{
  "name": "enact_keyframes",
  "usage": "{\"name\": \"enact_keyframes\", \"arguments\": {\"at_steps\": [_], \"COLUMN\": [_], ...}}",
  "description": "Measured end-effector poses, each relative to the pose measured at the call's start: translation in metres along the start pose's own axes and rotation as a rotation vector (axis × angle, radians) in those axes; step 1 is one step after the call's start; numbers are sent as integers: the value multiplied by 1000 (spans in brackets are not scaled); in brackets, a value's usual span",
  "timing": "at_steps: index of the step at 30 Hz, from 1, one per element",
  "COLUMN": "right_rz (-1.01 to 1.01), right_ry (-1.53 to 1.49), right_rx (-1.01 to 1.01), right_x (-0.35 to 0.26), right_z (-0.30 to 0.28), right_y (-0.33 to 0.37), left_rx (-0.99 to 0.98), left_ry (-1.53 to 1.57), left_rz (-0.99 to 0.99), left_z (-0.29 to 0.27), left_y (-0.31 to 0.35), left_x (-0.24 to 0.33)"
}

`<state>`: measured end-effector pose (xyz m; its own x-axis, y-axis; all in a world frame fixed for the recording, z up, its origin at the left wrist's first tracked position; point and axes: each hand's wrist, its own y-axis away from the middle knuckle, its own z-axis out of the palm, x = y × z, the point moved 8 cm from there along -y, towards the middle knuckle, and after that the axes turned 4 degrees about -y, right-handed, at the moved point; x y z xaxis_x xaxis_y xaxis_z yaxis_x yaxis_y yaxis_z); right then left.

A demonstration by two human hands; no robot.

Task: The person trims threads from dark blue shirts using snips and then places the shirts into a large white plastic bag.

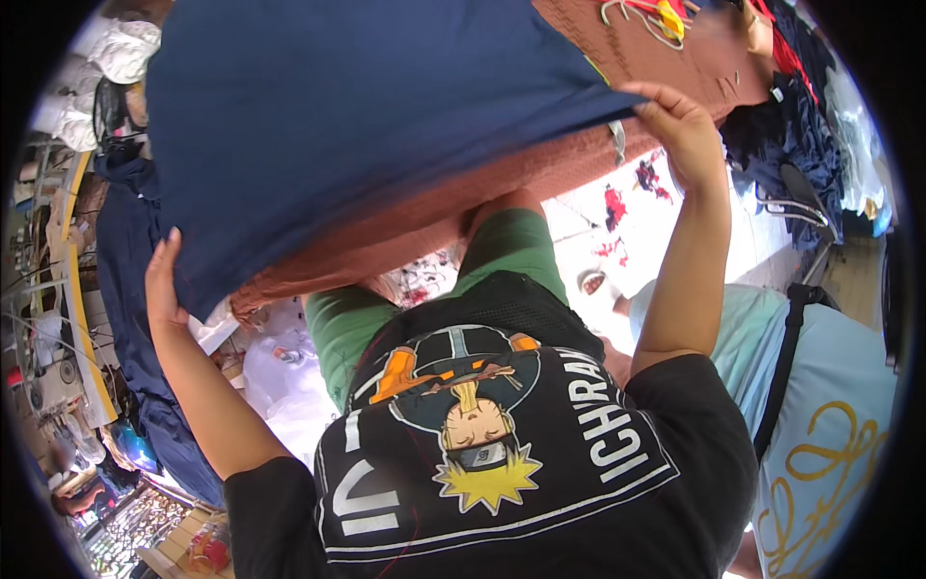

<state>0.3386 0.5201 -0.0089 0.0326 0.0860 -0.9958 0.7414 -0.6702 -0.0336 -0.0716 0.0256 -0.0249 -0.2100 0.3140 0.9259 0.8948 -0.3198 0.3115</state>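
Observation:
A wide piece of navy cloth [367, 106] is spread before me, its near edge stretched between my two hands. My right hand [687, 135] pinches the cloth's right corner between thumb and fingers, and the edge there is pulled taut. At the lower left corner my left hand [166, 280] grips the side of the cloth, with part of its fingers hidden by the fabric. Under the navy piece lies a brown textured cover [405, 217] that hangs down over the near side toward my knees.
More dark blue fabric [145, 357] hangs at my left, beside yellow-edged shelving [79, 328]. Red and yellow items with cords [667, 19] lie at the far right. A light blue cushion [830, 386] with a black strap stands at my right. Red scraps [614, 207] litter the pale floor.

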Motion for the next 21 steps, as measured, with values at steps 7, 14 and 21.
{"name": "enact_keyframes", "arguments": {"at_steps": [7, 14, 21], "right_rz": [-144, -460, -347], "right_ry": [832, 1113, 1244], "right_rx": [118, 457, 369], "right_x": [18, 43, 41], "right_z": [-24, 19, 17], "right_y": [-37, -78, -90], "left_rx": [356, -380, -418], "left_ry": [-907, -1048, -940], "left_rz": [810, 1357, 1336], "left_z": [139, 346, 349], "left_y": [57, 163, 147], "left_x": [73, -3, -7]}}
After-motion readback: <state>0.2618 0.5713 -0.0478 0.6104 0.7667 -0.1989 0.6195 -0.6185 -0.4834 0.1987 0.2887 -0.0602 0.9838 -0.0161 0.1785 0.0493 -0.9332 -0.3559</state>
